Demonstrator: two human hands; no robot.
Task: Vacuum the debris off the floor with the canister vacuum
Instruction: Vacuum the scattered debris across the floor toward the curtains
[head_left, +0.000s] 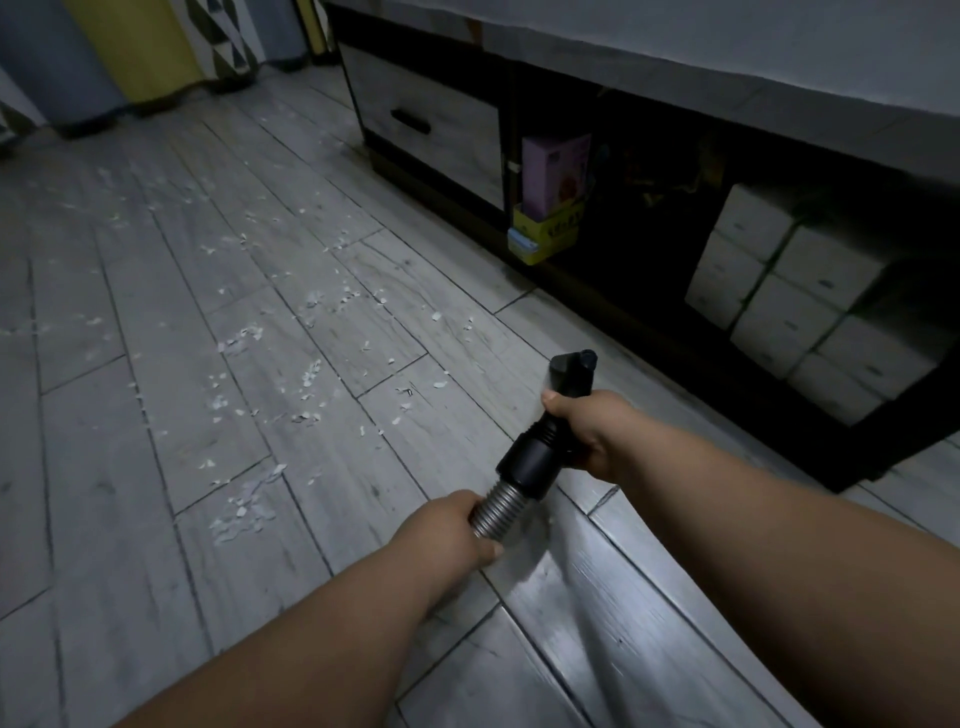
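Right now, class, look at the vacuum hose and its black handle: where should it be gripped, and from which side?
Grip the black handle just behind the nozzle, coming from the right, as the right hand does. It is rigid and steers the nozzle. The left hand holds the ribbed hose from the left, because that flexible part needs support.

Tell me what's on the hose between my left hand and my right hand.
In the head view, the left hand grips the ribbed metal hose; between it and the right hand on the black handle sits only a black cuff.
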